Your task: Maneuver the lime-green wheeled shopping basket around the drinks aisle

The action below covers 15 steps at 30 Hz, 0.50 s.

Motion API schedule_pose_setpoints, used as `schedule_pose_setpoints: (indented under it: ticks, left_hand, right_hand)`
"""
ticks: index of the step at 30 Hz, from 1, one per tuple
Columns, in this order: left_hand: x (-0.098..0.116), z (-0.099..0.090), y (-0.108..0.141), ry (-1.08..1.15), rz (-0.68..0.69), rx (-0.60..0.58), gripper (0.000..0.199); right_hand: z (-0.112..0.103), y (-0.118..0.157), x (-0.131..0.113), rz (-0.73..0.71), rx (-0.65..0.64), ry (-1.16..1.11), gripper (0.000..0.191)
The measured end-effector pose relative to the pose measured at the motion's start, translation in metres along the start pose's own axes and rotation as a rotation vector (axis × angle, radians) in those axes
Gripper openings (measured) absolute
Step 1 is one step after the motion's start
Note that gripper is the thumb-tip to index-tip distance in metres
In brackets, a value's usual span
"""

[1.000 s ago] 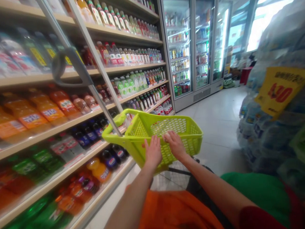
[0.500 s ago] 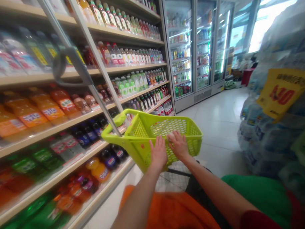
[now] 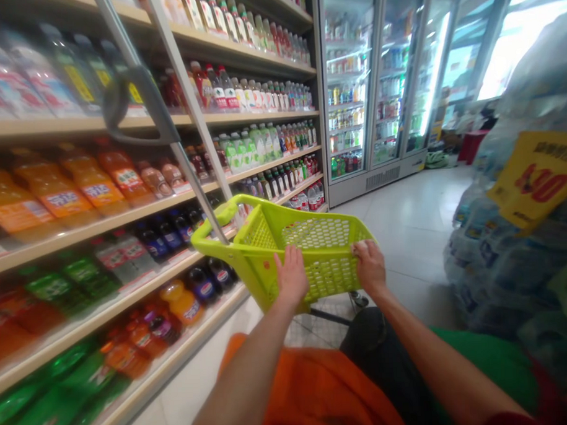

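A lime-green shopping basket (image 3: 318, 279) with perforated walls is on a wheeled frame in front of me. My left hand (image 3: 292, 277) rests against the near side at the rim, fingers stretched upward and nothing held. Farther right along the same rim, my right hand (image 3: 371, 268) has its fingers bent over the edge near the basket's right corner, closed on it. The part of the basket's inside that shows holds nothing. A grey handle (image 3: 154, 105) on a metal pole rises from the basket's left end.
Shelves (image 3: 102, 228) of bottled drinks run along the left. Glass-door fridges (image 3: 349, 92) stand at the back. Stacked wrapped water bottles (image 3: 480, 255) with a yellow price sign (image 3: 533, 179) are at the right. Orange and green cloth lies close to me.
My right hand has moved right along the rim, away from my left hand, and its fingers have curled over the edge. The view has shifted slightly.
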<state>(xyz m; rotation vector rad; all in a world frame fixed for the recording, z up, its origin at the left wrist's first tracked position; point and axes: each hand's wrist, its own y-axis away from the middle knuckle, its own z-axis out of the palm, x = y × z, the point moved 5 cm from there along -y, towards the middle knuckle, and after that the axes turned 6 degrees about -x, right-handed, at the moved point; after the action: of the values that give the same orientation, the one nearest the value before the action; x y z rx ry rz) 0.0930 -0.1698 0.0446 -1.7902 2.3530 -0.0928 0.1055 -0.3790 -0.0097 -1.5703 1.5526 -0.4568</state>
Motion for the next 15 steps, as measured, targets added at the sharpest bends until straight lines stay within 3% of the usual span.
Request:
schedule_pose_setpoints:
  ticks: [4, 6, 12, 15]
  left_hand:
    - [-0.002, 0.000, 0.003, -0.003, 0.031, 0.016, 0.062]
    - [-0.008, -0.001, 0.005, -0.003, 0.021, 0.027, 0.062]
    - [-0.021, -0.006, 0.012, 0.002, 0.000, 0.030, 0.063]
    - [-0.023, -0.006, 0.012, 0.011, -0.005, 0.022, 0.063]
  right_hand:
    - [0.008, -0.001, -0.051, -0.107, -0.021, -0.101, 0.036]
    - [0.009, -0.001, -0.061, -0.150, -0.043, -0.105, 0.037]
    - [-0.005, -0.001, -0.021, -0.031, -0.002, -0.042, 0.031]
    - [-0.002, -0.002, -0.032, -0.075, 0.000, -0.051, 0.031]
